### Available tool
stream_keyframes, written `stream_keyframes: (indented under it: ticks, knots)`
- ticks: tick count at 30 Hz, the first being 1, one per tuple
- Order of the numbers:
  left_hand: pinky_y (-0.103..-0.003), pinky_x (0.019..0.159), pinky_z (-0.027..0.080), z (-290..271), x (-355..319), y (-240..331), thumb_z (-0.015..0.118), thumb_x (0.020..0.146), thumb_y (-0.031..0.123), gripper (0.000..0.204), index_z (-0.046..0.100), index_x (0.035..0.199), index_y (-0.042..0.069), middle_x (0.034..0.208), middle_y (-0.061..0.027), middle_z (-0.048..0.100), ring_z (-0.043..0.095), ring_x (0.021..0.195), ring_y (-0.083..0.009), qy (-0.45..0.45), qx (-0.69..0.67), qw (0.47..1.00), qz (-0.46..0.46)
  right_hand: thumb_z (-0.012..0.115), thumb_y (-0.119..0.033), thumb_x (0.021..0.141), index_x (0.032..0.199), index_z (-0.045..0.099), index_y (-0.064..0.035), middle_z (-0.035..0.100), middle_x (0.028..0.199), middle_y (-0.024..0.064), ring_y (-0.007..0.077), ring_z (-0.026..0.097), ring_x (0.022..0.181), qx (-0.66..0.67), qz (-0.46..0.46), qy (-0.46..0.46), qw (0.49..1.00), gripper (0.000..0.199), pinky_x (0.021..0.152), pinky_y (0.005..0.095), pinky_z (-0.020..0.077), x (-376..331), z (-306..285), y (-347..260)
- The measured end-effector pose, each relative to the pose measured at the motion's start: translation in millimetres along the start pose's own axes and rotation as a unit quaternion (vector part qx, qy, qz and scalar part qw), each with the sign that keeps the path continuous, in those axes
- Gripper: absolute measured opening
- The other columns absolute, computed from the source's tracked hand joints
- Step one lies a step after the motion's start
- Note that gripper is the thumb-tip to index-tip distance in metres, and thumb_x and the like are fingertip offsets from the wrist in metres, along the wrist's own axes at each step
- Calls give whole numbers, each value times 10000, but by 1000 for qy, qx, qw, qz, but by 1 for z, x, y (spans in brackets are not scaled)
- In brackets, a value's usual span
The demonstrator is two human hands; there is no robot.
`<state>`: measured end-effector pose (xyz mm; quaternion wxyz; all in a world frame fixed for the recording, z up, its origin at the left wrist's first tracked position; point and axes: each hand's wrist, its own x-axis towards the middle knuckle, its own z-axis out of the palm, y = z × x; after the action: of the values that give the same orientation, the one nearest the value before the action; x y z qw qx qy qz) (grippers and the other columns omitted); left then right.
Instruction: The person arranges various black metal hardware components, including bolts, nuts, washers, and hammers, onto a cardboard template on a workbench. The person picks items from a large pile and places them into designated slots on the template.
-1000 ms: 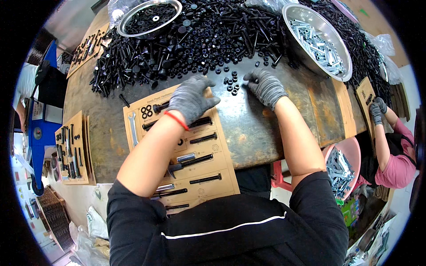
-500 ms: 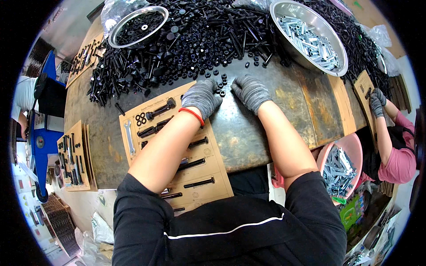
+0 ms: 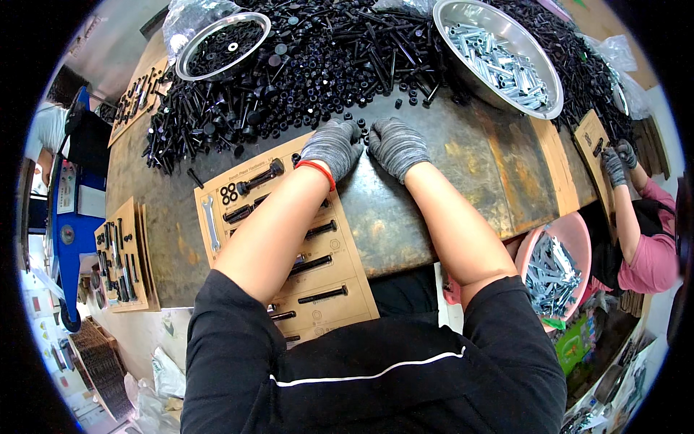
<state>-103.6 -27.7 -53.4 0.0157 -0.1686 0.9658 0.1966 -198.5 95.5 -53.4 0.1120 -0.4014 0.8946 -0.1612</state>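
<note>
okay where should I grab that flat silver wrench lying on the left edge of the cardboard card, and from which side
Probably grip the flat silver wrench at the middle of its slim shaft, pinching across its two long edges. It lies flat and lengthwise along the left border of the brown cardboard card, so come straight down from above. The left gloved hand is nearer; black bolts lie to the wrench's right, bare tabletop to its left.

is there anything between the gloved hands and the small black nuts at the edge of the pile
Nothing visible. The left hand and right hand rest on the table with fingertips right at the loose black nuts; no object lies between them.
</note>
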Motion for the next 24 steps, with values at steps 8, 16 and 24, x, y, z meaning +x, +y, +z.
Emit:
stream_keyframes:
  ticks: [8, 16, 24]
  knots:
    - [-388, 829, 514, -34, -40, -17, 653, 850, 228, 273, 651, 1049, 43, 990, -174, 669, 644, 902, -325, 33, -17, 999, 9, 645, -227, 798, 1040, 647, -92, 604, 1041, 198, 358, 593, 989, 36, -92, -25, 995, 277, 899, 417, 485, -23, 11, -5]
    - [-284, 752, 507, -103, -197, -155, 685, 835, 94, 213, 647, 1036, 34, 876, -60, 670, 610, 797, -133, 192, -161, 960, -128, 657, -220, 820, 1004, 667, -67, 626, 1003, 218, 368, 609, 932, 11, -89, 8, 996, 239, 863, 422, 499, -42, 20, -26]
    - [-361, 777, 522, -65, -284, -164, 701, 806, 156, 229, 658, 1016, 75, 928, -107, 646, 642, 853, -268, 31, -29, 995, -91, 652, -196, 829, 950, 635, -46, 622, 904, 151, 331, 602, 904, 27, -343, -55, 938, 193, 824, 419, 496, -100, 46, -188]
